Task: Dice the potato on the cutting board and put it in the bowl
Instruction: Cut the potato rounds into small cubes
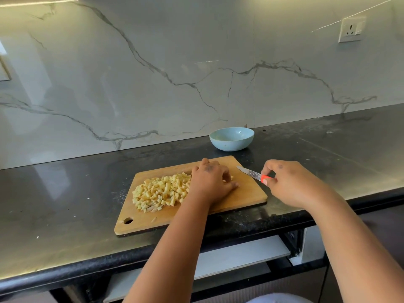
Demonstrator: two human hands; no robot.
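Already diced, the potato [159,191] lies heaped on the left half of the wooden cutting board [244,193], which rests on the dark surface [65,193]; the left hand [209,182] rests beside the heap's right edge, fingers loosely curled, touching the board, with a few cubes under them; the right hand [288,184] pinches the orange handle of a small knife [251,173], blade pointing left above the board's right corner; the pale blue bowl [231,138] stands behind the board, near the marble wall [153,62].

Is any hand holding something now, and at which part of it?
The right hand pinches the knife by its orange handle. The left hand rests on the cutting board, gripping nothing visible.
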